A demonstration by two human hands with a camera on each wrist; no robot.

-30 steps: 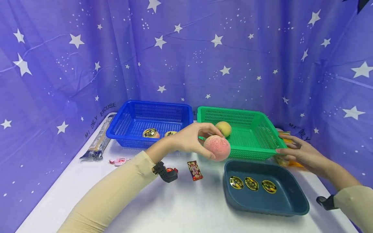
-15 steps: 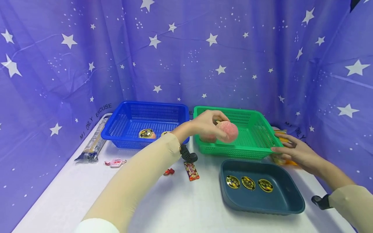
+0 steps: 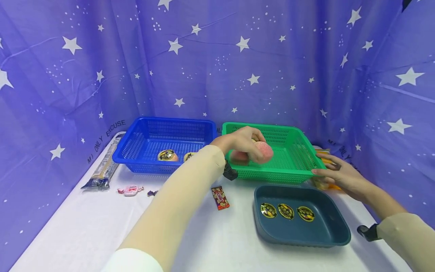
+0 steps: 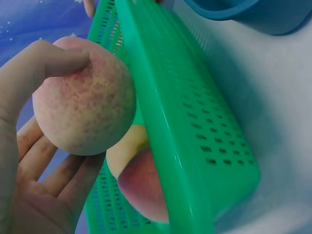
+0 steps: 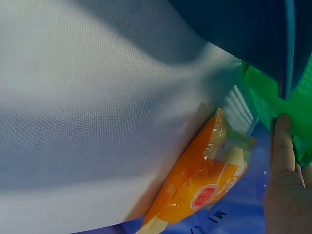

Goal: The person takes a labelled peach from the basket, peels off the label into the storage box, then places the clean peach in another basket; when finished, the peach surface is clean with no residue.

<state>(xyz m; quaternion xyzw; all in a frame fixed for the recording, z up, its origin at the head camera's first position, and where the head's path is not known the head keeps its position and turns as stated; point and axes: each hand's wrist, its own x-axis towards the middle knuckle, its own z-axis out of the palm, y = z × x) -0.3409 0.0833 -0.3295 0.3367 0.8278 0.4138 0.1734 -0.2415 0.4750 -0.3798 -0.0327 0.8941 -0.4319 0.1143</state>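
My left hand [image 3: 242,141] holds a pink peach [image 3: 264,152] above the green basket [image 3: 270,176]. In the left wrist view the thumb presses on the side of this peach [image 4: 85,102], and the fingers lie behind it. A red peach [image 4: 145,187] and a yellowish fruit [image 4: 124,151] sit together inside the green basket, partly hidden by its rim. My right hand [image 3: 344,177] touches the basket's right end, its thumb at the front corner. In the right wrist view its fingers [image 5: 282,146] lie fairly straight against the green wall.
Left of the green basket stands a blue basket [image 3: 166,168] with two stickered round fruits. A dark teal tub [image 3: 299,236] is in front. A candy bar [image 3: 220,198], wrapped sweets [image 3: 130,190], a long packet [image 3: 105,164] and an orange packet [image 5: 195,180] lie around.
My left hand has carried the peach back and rightward, from in front of the green basket to over it. The right hand stays at the basket's end. The head view has shifted slightly.
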